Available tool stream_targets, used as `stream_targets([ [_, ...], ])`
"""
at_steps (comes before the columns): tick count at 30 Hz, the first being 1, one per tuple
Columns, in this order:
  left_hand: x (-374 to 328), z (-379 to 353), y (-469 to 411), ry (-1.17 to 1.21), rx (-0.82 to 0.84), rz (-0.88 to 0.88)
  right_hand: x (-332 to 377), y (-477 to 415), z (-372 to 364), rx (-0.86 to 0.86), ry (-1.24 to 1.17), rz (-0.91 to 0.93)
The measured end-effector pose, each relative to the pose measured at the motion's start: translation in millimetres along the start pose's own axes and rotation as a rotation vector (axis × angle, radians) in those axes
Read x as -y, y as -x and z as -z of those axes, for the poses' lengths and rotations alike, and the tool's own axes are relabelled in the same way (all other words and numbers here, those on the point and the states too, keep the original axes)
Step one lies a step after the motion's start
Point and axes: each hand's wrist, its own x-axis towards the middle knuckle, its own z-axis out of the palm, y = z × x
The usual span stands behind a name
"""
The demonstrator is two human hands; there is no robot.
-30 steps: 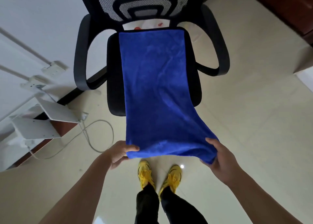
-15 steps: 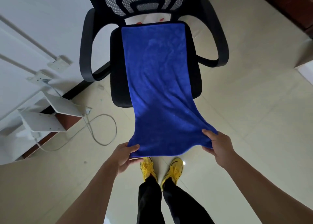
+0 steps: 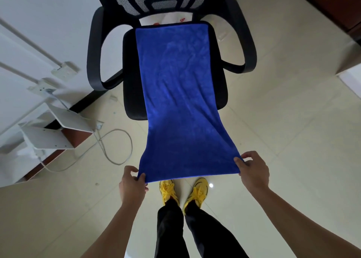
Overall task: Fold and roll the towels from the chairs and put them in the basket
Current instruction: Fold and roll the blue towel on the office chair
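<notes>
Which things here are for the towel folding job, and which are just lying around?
For the job: blue towel, spread over the black chair; left hand and right hand, each pinching a near corner. No basket in view.

Just lying about: white cable; white metal brackets; paper behind the chair.

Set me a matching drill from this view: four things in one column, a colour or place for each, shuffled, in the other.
1 towel
2 chair
3 shoes
4 cable

a yellow, on the feet
b black, under the towel
c blue, both near corners held
d looped on the floor

Pairs: 1-c, 2-b, 3-a, 4-d
</notes>
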Motion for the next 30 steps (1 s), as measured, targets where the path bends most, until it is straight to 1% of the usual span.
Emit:
stream_targets([
  [3, 7, 1, 7, -0.125, 0.000, -0.124, -5, 3, 2, -0.004, 0.019, 0.021],
  [5, 11, 2, 11, -0.221, -0.008, -0.182, -9, 4, 6, 0.023, 0.069, 0.020],
  [8, 16, 4, 16, -0.255, -0.054, -0.190, -12, 5, 9, 0.124, 0.195, -0.015],
  [11, 18, 4, 17, -0.262, -0.071, -0.184, -10, 5, 8, 0.132, 0.248, 0.007],
  [13, 15, 5, 17, -0.264, -0.043, -0.173, -5, 4, 7, 0.108, 0.211, 0.049],
  [15, 13, 7, 13, -0.287, 0.002, -0.184, 1, -1, 7, 0.124, 0.139, 0.074],
  [17, 8, 8, 9, -0.331, 0.048, -0.193, 6, -8, 7, 0.185, 0.076, 0.064],
  [19, 3, 12, 5, -0.408, 0.067, -0.218, 10, -15, 9, 0.261, -0.025, 0.012],
  [21, 0, 15, -1, -0.502, 0.113, -0.251, 15, -22, 14, 0.338, -0.057, 0.007],
  [23, -8, 19, -6, -0.594, 0.125, -0.302, 18, -28, 17, 0.381, 0.058, 0.113],
  [25, -22, 23, -13, -0.654, 0.080, -0.370, 24, -35, 22, 0.312, 0.139, 0.254],
  [28, -52, 31, -32, -0.623, 0.011, -0.472, 40, -53, 33, 0.171, 0.095, 0.423],
  [30, -76, 38, -46, -0.546, -0.020, -0.542, 60, -67, 42, 0.132, 0.030, 0.451],
])
